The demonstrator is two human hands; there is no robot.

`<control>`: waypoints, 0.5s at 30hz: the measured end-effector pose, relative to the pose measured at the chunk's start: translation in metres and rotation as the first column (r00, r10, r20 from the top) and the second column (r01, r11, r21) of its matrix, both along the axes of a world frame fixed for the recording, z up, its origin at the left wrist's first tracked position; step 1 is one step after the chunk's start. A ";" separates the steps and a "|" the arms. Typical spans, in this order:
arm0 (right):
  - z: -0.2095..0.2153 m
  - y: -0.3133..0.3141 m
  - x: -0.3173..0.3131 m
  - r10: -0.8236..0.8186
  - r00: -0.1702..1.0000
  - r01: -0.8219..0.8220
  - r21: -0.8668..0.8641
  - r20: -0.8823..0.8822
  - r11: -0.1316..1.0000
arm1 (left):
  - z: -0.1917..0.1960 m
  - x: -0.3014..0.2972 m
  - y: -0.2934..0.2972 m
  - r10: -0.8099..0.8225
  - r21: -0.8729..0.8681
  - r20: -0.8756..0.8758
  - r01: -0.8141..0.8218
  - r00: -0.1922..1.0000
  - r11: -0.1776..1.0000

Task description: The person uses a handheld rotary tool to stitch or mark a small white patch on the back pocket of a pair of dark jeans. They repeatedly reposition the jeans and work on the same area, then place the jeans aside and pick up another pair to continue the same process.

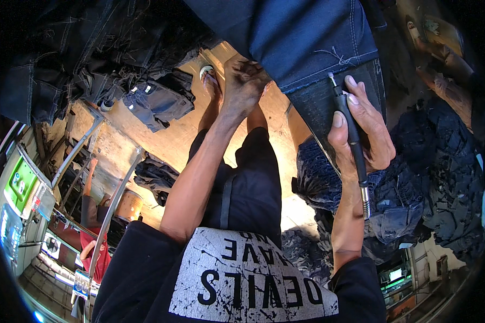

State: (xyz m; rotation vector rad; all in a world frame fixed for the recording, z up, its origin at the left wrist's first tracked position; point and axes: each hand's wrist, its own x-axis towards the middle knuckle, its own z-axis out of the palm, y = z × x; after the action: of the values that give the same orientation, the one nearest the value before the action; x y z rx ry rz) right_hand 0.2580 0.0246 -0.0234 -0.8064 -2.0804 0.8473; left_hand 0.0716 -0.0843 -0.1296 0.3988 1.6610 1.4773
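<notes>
Dark blue denim jeans (302, 37) hang down in front of me, with a stitched seam and loose pale threads close to the lower edge. My right hand (364, 129) is closed round a slim black rotary tool handpiece (352, 126). A small pale bit sits at the handpiece's upper end, right by the seam, and a metal spring sleeve is at its lower end. I cannot tell whether the bit touches the cloth. At the left edge of the denim, my left hand (246, 78) is closed, its fingers partly hidden, apparently gripping that edge.
Dark garments hang at the upper left (91, 59). A pile of dark denim (442, 177) lies on the right. Folded jeans (159, 102) rest on the brown floor (172, 142). Metal rails (113, 210) stand left, with a person in red (94, 247) beyond. Another person's limbs (450, 91) show at upper right.
</notes>
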 end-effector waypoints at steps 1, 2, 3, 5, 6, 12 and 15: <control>0.000 0.000 0.000 0.009 1.000 -0.009 0.002 0.004 1.000 | -0.001 0.000 0.000 0.006 0.016 0.024 -0.006 1.000 1.000; 0.000 -0.001 0.000 0.013 1.000 -0.013 -0.006 0.004 1.000 | -0.002 0.000 0.001 0.012 0.032 0.048 -0.013 0.999 0.999; 0.001 -0.001 -0.001 0.018 1.000 -0.018 -0.013 0.003 1.000 | -0.004 -0.001 0.001 0.022 0.060 0.084 -0.027 0.996 0.998; 0.002 -0.002 -0.002 0.031 1.000 -0.031 -0.017 0.005 0.999 | -0.006 -0.002 0.002 0.019 0.088 0.082 -0.026 0.996 0.996; 0.003 -0.002 -0.002 0.040 0.999 -0.039 -0.015 0.007 0.999 | -0.008 -0.002 0.002 0.007 0.087 0.042 -0.011 0.999 0.996; 0.004 -0.003 -0.001 0.085 0.996 -0.084 -0.040 0.024 0.996 | -0.005 0.005 0.007 0.097 0.201 0.164 -0.130 0.982 0.971; 0.005 -0.002 -0.002 0.121 0.993 -0.120 -0.052 0.015 0.991 | 0.000 0.000 0.004 0.009 0.055 0.095 -0.015 0.995 0.998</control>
State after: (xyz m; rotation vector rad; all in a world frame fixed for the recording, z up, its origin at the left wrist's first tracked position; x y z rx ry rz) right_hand 0.2560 0.0224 -0.0179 -0.7239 -2.1484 0.9651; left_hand 0.0716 -0.0801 -0.1300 0.3444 1.5535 1.5303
